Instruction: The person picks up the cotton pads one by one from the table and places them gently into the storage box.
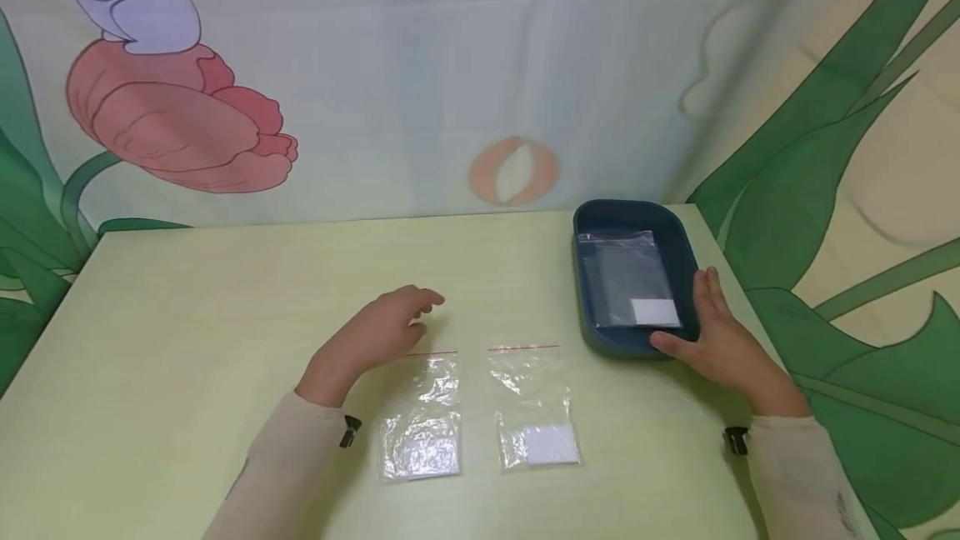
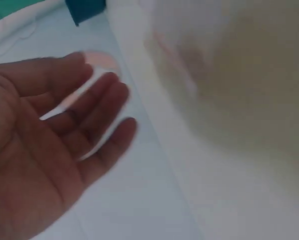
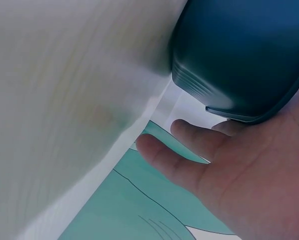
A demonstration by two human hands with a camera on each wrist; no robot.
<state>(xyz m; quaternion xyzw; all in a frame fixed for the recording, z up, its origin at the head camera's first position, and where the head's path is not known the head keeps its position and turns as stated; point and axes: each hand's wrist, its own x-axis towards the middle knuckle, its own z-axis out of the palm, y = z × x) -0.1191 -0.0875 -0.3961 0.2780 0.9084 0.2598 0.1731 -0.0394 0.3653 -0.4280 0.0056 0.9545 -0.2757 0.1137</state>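
Over the table hovers my left hand (image 1: 382, 330), just above the top of a clear zip bag (image 1: 420, 419); its fingers are loosely bent and hold nothing. A second clear zip bag (image 1: 534, 407) lies to the right of the first. Each has a red strip along its top and a white card or label near the bottom. My right hand (image 1: 723, 352) is at the near right corner of a dark blue plastic bin (image 1: 588, 307), thumb by the front rim, straight fingers along the right side. Inside the bin lies another clear bag (image 1: 622, 277) with a white rectangle.
The pale yellow-green table (image 1: 225, 340) ends at a back edge against a hanging cloth (image 1: 420, 107) printed with a flower and an animal. Green leaf prints (image 1: 795, 215) cover the cloth on the right, close to the bin. Dark clips sit at both sleeve cuffs.
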